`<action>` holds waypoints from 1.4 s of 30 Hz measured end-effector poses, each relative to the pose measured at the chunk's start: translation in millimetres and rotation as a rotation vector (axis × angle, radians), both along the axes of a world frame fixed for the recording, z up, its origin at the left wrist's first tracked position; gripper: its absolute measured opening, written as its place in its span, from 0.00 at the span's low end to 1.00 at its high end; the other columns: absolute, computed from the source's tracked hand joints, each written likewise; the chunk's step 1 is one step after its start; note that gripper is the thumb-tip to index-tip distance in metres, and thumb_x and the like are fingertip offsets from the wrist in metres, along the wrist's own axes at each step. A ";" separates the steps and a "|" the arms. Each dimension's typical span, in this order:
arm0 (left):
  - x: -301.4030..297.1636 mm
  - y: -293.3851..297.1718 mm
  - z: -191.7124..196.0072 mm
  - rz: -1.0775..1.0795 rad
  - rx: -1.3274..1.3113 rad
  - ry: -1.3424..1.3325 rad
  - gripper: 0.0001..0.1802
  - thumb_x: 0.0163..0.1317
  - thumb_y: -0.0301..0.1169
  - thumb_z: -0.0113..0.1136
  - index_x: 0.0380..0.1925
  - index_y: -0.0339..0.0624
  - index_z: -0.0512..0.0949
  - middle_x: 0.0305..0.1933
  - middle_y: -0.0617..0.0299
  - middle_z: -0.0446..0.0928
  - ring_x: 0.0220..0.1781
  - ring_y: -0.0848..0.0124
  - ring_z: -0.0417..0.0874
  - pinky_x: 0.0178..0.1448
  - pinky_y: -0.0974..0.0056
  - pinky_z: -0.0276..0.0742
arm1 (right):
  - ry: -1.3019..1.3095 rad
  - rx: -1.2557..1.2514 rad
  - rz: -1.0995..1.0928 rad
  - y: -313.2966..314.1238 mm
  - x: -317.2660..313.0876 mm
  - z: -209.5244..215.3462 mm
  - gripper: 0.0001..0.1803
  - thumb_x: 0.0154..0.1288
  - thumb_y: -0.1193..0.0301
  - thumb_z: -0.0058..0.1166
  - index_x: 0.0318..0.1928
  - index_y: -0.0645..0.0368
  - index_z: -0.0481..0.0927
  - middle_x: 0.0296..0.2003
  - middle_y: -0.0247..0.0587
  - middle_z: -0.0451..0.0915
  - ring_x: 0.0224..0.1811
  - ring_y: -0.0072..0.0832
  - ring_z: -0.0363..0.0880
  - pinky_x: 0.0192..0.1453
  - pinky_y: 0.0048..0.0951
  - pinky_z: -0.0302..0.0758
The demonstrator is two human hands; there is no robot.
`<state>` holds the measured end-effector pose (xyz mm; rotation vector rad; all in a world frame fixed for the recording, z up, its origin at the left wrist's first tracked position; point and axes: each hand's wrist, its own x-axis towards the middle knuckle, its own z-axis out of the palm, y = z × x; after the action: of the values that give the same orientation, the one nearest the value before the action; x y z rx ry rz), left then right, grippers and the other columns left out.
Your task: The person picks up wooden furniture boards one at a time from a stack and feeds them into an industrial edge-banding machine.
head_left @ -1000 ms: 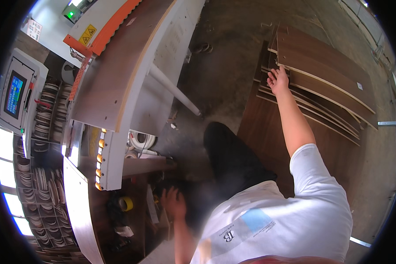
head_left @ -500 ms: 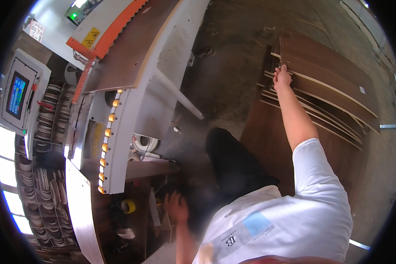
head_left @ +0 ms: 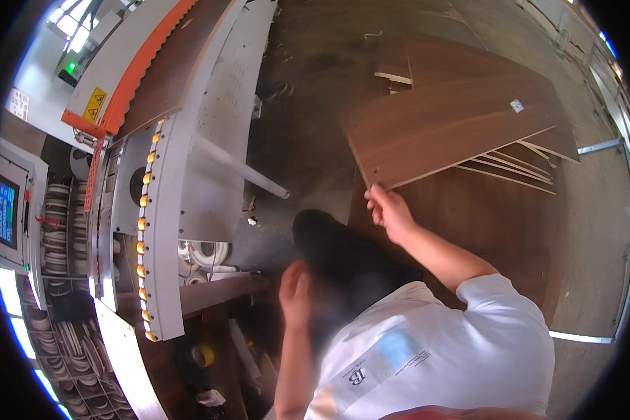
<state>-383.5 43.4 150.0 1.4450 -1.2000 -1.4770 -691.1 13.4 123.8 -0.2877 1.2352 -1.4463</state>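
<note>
My right hand (head_left: 388, 210) grips the near corner of a brown wood-grain panel (head_left: 455, 126) with a pale edge. The panel is raised and angled off the stack of similar brown panels (head_left: 511, 210) lying low on the right. My left hand (head_left: 295, 290) is blurred and hangs loose in front of my dark trousers (head_left: 336, 252). Nothing shows in it. It is near the wooden shelf under the machine.
A long grey machine (head_left: 189, 140) with an orange strip and a row of yellow rollers runs along the left. A control screen (head_left: 7, 210) and coils of edge strip (head_left: 56, 217) stand at the far left. A yellow tape roll (head_left: 201, 355) lies below. The floor is dusty concrete.
My right hand has pulled the top panel off the stack toward me and lifted its corner. The left hand has risen from beside the shelf to the front of my legs.
</note>
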 end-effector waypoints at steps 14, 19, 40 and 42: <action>-112.9 -2.1 -25.3 -0.099 0.372 0.578 0.21 0.72 0.32 0.61 0.61 0.36 0.74 0.55 0.54 0.82 0.57 0.60 0.83 0.58 0.52 0.82 | -0.139 -0.097 0.497 106.0 -63.8 -47.2 0.37 0.81 0.43 0.35 0.64 0.64 0.75 0.52 0.55 0.85 0.51 0.42 0.86 0.57 0.41 0.80; -70.4 15.2 4.4 -0.044 0.351 0.624 0.22 0.70 0.33 0.64 0.60 0.36 0.76 0.57 0.55 0.82 0.57 0.61 0.84 0.58 0.54 0.81 | -0.194 -0.351 -0.319 120.6 -158.7 15.6 0.36 0.79 0.44 0.45 0.73 0.56 0.65 0.69 0.43 0.74 0.70 0.39 0.73 0.73 0.49 0.68; 151.3 89.5 135.6 0.367 -0.294 0.765 0.28 0.63 0.35 0.58 0.60 0.29 0.75 0.55 0.51 0.83 0.55 0.61 0.85 0.61 0.57 0.79 | -0.260 -0.449 -0.311 71.3 -131.5 52.1 0.32 0.72 0.55 0.55 0.70 0.59 0.69 0.66 0.41 0.74 0.68 0.41 0.71 0.71 0.47 0.68; 172.4 91.9 148.7 0.435 -0.403 0.772 0.28 0.63 0.37 0.56 0.60 0.30 0.75 0.57 0.50 0.83 0.56 0.59 0.85 0.62 0.55 0.79 | -0.253 -0.487 -0.209 51.7 -115.8 71.0 0.32 0.73 0.56 0.54 0.70 0.59 0.69 0.66 0.41 0.74 0.68 0.40 0.70 0.71 0.47 0.67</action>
<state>-211.1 135.4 298.7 0.6846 -0.5964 -1.2120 -806.9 65.1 194.8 -0.2960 0.7128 -1.8961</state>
